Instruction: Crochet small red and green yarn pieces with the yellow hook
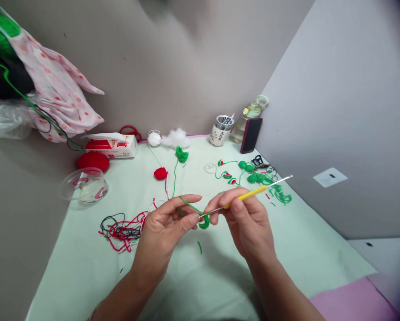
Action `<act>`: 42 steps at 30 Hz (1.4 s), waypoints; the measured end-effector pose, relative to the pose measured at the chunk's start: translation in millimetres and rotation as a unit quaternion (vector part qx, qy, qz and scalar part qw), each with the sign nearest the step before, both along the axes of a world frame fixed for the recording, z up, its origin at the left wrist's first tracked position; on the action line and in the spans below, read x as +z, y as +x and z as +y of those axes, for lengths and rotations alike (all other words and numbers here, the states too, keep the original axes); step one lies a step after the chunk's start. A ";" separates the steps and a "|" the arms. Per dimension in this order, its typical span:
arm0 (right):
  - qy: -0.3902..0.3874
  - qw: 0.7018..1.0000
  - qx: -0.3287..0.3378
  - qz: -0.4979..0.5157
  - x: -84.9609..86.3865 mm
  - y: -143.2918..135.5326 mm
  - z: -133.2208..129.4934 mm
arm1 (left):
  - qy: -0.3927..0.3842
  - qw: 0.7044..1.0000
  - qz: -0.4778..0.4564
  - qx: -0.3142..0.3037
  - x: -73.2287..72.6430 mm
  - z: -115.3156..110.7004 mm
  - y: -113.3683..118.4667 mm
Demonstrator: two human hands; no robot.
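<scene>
So the right hand has a yellow hook pinched, left hand is pinching this tiny green piece by the hook's tip, red ball beyond the hook.

Hook made of shiny metal, sheathed mid-length in smooth plastic. Green piece worked in matt, textured yarn. Tub moulded in clear, glossy plastic.
</scene>
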State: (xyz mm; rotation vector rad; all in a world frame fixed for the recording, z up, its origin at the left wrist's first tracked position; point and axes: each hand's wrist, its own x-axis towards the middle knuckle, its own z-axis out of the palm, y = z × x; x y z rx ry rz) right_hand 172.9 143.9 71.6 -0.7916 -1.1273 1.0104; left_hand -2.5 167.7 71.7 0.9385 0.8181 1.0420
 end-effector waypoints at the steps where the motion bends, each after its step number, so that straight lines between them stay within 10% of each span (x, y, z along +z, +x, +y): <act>1: 0.010 1.000 -0.009 -0.027 0.7 1.0 -1.5 | 0.007 1.000 0.010 0.008 0.5 -0.1 0.3; 4: 0.097 0.978 -0.062 -0.176 3.8 3.7 -7.2 | 0.023 0.999 0.034 0.032 2.5 0.3 2.0; 11: 0.288 0.824 -0.144 -0.466 8.1 4.1 -13.4 | 0.000 1.000 0.014 0.012 -3.3 6.5 0.4; 22: 0.340 0.717 -0.228 -0.564 -2.2 -0.9 -12.4 | -0.084 0.993 -0.087 -0.011 -5.2 1.2 8.2; 26: 0.310 0.757 -0.234 -0.525 -9.1 -1.6 -14.4 | -0.179 0.964 -0.180 -0.083 -1.0 1.0 10.0; 33: 0.139 0.967 -0.124 -0.171 -5.7 2.1 -10.2 | -0.132 0.984 -0.118 -0.012 0.3 3.8 5.8; 42: 0.146 0.956 -0.118 -0.225 -6.6 -9.8 -7.2 | -0.078 0.993 -0.085 0.016 -5.2 -6.3 15.3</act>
